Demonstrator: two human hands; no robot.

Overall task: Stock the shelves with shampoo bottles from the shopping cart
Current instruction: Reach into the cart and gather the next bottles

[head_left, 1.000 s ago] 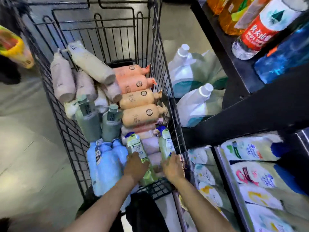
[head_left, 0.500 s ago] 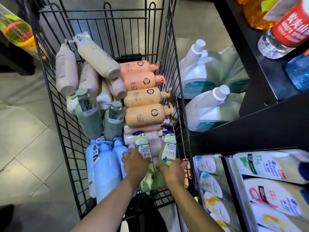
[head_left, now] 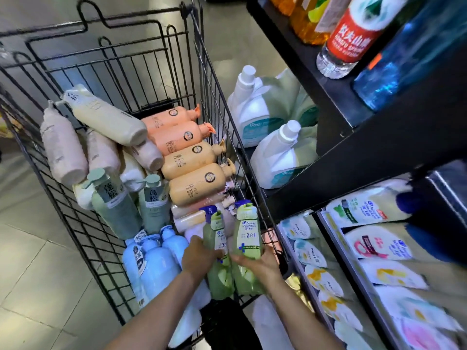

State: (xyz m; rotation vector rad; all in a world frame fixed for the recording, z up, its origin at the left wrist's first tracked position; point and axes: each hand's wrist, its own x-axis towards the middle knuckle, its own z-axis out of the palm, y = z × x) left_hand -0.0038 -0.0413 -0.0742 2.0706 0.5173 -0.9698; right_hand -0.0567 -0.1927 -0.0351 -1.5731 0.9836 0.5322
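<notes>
A black wire shopping cart (head_left: 227, 122) holds several shampoo bottles: beige, orange (head_left: 187, 157), grey-green (head_left: 113, 210) and light blue (head_left: 156, 263). My left hand (head_left: 199, 256) grips a green pump bottle (head_left: 217, 248) near the cart's near right corner. My right hand (head_left: 257, 263) grips a second green pump bottle (head_left: 246, 233) right beside it. Both green bottles stand upright, lifted above the others. The black shelves (head_left: 379, 152) are at the right.
The lower shelf (head_left: 321, 248) at the right holds rows of white shampoo bottles lying flat. Two large white jugs (head_left: 278, 157) sit on the shelf beyond the cart. Drink bottles (head_left: 353, 34) stand on the top shelf. Tiled floor lies left of the cart.
Both hands have lifted the two green bottles up out of the pile in the cart. The camera view has shifted closer and slightly left.
</notes>
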